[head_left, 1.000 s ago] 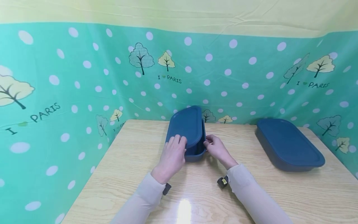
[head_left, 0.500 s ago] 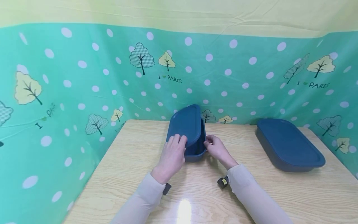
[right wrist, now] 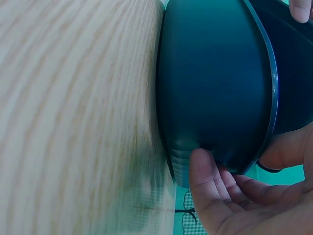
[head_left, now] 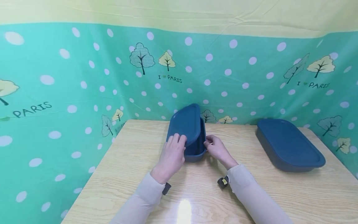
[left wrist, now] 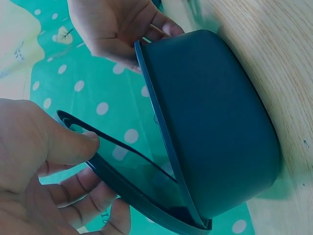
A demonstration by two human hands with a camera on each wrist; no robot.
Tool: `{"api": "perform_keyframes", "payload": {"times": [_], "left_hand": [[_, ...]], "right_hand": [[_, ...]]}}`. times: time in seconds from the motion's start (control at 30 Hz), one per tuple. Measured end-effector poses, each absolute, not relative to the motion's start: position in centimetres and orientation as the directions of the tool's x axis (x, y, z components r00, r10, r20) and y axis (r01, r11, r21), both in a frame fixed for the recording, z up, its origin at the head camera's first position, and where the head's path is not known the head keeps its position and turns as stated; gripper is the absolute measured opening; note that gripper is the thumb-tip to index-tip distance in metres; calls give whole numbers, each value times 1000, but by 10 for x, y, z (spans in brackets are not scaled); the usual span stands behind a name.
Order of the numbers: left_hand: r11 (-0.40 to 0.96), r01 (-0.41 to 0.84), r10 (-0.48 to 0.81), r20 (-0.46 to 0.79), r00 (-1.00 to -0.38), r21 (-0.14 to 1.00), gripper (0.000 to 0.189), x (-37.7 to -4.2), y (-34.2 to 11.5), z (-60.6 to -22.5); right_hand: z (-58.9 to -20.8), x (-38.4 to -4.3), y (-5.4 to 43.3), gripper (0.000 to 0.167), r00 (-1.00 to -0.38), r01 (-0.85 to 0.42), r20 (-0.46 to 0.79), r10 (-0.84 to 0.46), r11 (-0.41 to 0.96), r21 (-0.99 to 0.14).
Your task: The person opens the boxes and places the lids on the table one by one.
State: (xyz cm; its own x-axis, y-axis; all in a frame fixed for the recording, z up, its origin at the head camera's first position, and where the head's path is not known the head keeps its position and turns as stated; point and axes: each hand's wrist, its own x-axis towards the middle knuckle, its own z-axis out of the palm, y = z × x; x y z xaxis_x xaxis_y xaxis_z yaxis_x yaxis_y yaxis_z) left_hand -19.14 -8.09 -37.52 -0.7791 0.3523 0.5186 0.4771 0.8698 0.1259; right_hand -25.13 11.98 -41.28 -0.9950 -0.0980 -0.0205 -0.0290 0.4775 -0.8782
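A dark blue rectangular box [head_left: 195,158] with rounded corners stands near the back of the table. Its matching lid [head_left: 185,124] is tilted over it, raised at the near right, so part of the dark inside shows. My left hand [head_left: 171,157] pinches the lid's near edge; in the left wrist view, the thumb [left wrist: 73,142] lies on one face of the lid [left wrist: 142,200] and the fingers are on the other. On the box's right side, my right hand [head_left: 219,151] grips the rim and wall, thumb inside and fingers outside in the right wrist view.
To the right on the wooden table [head_left: 134,199] stands a second dark blue box [head_left: 291,144] with its lid on. A green dotted curtain [head_left: 223,77] hangs behind the table and along its left side.
The lid has tipped up very slightly at its far right corner. Both hands keep their places, and the box has not moved. The curtain at the left has shifted.
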Motion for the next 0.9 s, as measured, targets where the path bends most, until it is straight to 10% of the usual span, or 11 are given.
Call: {"api": "perform_keyframes", "payload": {"times": [0.9], "left_hand": [[855, 496, 329, 581, -744, 153, 33, -195, -83, -371]], "right_hand": [[-412, -253, 119, 35, -995, -32, -14, -103, 437, -899]]}}
